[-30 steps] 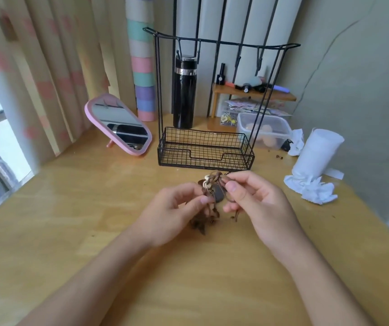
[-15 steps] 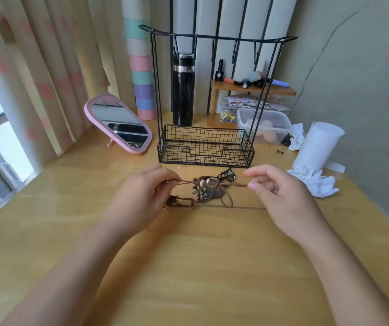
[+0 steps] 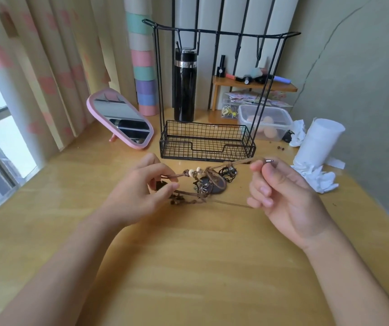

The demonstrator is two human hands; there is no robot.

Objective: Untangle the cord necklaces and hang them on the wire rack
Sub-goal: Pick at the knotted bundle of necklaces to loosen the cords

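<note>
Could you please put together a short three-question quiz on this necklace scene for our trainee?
1. True or false: necklaces already hang on the rack hooks.
2. What does the right hand pinch? A) a metal cord end B) the mirror C) the bottle
3. Fill in: the tangle sits in front of the rack's ____.
Key: 1 false; 2 A; 3 basket.

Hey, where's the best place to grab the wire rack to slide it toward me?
Probably grip the wire rack by its basket front, at the dipped notch in the rim, from above on your side. It sits low and faces you; the tall thin uprights might tip it.
</note>
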